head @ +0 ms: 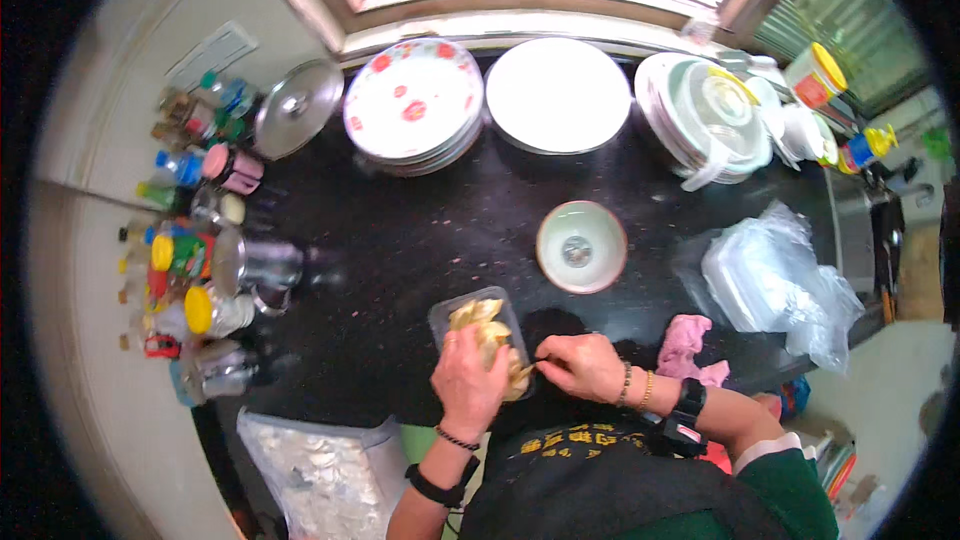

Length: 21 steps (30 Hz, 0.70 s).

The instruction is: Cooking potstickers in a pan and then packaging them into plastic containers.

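Note:
A clear plastic tub (491,292) full of pale yellow folded food pieces (480,311), dumpling-like, stands near the counter's front edge. My left hand (469,379) reaches over its left side, thumb and fingers around some of the food. Just off the tub's right rim, my right hand (581,367) has thumb and forefinger brought together beside the tip of one piece. Whether that tip is between the fingers cannot be made out. Behind the right hand is a pale green bowl (592,229) with a brownish rim and a little clear liquid at its bottom.
Floral plates (409,101), white plates (559,94) and stacked dishes (694,109) line the window side. Jars, bottles and a steel pot (270,264) crowd the left wall. Plastic bags (765,270) and a pink cloth (684,345) lie right; a filled clear bag (319,472) stands front left.

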Each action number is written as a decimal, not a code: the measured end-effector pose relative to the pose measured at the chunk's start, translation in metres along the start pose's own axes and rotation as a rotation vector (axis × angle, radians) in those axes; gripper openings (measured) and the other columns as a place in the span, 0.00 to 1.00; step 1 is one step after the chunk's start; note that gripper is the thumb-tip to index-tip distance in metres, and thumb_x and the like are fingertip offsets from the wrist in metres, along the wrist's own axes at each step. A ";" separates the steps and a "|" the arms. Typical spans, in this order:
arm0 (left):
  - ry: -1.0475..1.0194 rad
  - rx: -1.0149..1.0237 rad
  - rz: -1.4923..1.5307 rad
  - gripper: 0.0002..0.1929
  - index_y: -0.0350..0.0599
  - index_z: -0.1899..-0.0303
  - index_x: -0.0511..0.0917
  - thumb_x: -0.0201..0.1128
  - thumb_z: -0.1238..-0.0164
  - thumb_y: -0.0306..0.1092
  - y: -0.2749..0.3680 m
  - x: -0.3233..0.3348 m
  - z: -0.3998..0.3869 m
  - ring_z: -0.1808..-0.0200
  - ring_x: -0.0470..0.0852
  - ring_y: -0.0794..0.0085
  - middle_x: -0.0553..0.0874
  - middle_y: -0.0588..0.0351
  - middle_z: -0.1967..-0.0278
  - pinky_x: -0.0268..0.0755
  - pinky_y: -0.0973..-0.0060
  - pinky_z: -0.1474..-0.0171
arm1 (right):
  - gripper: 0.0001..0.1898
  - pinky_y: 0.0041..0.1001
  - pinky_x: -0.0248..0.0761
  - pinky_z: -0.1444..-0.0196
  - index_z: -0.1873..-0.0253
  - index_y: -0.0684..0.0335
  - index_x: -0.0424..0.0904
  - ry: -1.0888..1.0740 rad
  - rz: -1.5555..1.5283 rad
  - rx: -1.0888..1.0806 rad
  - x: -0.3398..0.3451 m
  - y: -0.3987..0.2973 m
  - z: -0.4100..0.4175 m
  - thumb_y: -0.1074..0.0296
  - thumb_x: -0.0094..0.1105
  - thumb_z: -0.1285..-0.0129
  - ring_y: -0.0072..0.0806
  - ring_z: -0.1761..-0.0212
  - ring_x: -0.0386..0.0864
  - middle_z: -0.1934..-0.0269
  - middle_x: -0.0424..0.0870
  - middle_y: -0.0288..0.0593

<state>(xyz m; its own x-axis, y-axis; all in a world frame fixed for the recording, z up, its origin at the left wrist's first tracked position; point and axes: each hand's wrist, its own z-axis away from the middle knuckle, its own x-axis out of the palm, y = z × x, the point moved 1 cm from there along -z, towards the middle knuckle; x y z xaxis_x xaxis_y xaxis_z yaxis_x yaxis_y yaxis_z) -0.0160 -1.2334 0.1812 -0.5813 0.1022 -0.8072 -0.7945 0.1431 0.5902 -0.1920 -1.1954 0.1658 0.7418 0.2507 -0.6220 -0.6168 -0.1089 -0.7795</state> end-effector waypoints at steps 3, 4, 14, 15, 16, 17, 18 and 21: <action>-0.020 -0.063 -0.019 0.19 0.41 0.57 0.72 0.65 0.51 0.34 -0.005 -0.002 0.000 0.62 0.79 0.52 0.77 0.46 0.63 0.72 0.61 0.62 | 0.07 0.40 0.73 0.70 0.64 0.58 0.74 -0.008 0.037 0.000 -0.002 0.002 0.000 0.63 0.57 0.44 0.44 0.71 0.79 0.73 0.80 0.45; -0.040 -0.095 -0.023 0.19 0.40 0.57 0.72 0.64 0.51 0.33 -0.004 -0.001 0.000 0.62 0.79 0.52 0.77 0.46 0.63 0.72 0.61 0.62 | 0.07 0.40 0.73 0.70 0.64 0.58 0.75 -0.006 0.029 0.007 -0.004 0.004 0.002 0.63 0.57 0.44 0.44 0.71 0.79 0.73 0.80 0.45; -0.015 -0.053 -0.022 0.17 0.41 0.58 0.73 0.64 0.50 0.34 -0.002 -0.005 0.000 0.67 0.77 0.58 0.75 0.53 0.69 0.70 0.64 0.63 | 0.06 0.38 0.72 0.71 0.65 0.59 0.75 0.046 -0.006 0.046 -0.008 -0.002 0.008 0.64 0.57 0.44 0.42 0.71 0.80 0.74 0.80 0.44; -0.019 -0.050 -0.013 0.16 0.41 0.58 0.73 0.64 0.50 0.34 -0.002 -0.007 0.000 0.67 0.78 0.58 0.75 0.53 0.69 0.71 0.64 0.63 | 0.06 0.38 0.72 0.71 0.65 0.59 0.75 0.050 0.013 0.015 -0.007 -0.004 0.004 0.64 0.57 0.44 0.42 0.71 0.80 0.74 0.80 0.44; -0.022 -0.048 -0.004 0.16 0.41 0.59 0.74 0.64 0.49 0.34 -0.003 -0.008 0.001 0.66 0.78 0.58 0.76 0.52 0.69 0.71 0.64 0.63 | 0.06 0.38 0.72 0.71 0.65 0.59 0.75 0.053 0.033 -0.017 -0.005 -0.008 -0.001 0.64 0.57 0.43 0.42 0.71 0.80 0.74 0.80 0.44; -0.045 -0.061 0.004 0.15 0.41 0.59 0.74 0.64 0.49 0.34 -0.005 -0.010 0.002 0.66 0.78 0.58 0.76 0.52 0.68 0.71 0.64 0.62 | 0.06 0.39 0.72 0.71 0.65 0.59 0.74 0.043 0.071 -0.018 -0.004 -0.011 -0.006 0.64 0.56 0.43 0.42 0.72 0.79 0.75 0.79 0.45; -0.067 -0.073 0.011 0.15 0.41 0.59 0.74 0.64 0.48 0.34 -0.008 -0.011 0.003 0.65 0.79 0.58 0.77 0.52 0.68 0.71 0.64 0.62 | 0.06 0.40 0.72 0.71 0.65 0.59 0.74 0.049 0.079 -0.015 -0.003 -0.014 -0.012 0.64 0.55 0.43 0.43 0.72 0.79 0.75 0.79 0.46; -0.092 -0.084 0.034 0.16 0.41 0.59 0.74 0.65 0.49 0.35 -0.012 -0.012 0.006 0.64 0.79 0.58 0.78 0.52 0.67 0.72 0.65 0.61 | 0.06 0.42 0.72 0.71 0.65 0.60 0.74 0.042 0.143 0.012 0.003 -0.016 -0.031 0.65 0.54 0.44 0.45 0.74 0.79 0.78 0.79 0.48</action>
<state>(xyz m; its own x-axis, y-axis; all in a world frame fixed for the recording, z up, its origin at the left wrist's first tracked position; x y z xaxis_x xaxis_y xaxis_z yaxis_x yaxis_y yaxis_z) 0.0017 -1.2304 0.1839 -0.5925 0.1957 -0.7815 -0.7889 0.0558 0.6120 -0.1717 -1.2224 0.1735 0.6564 0.1933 -0.7293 -0.7197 -0.1294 -0.6821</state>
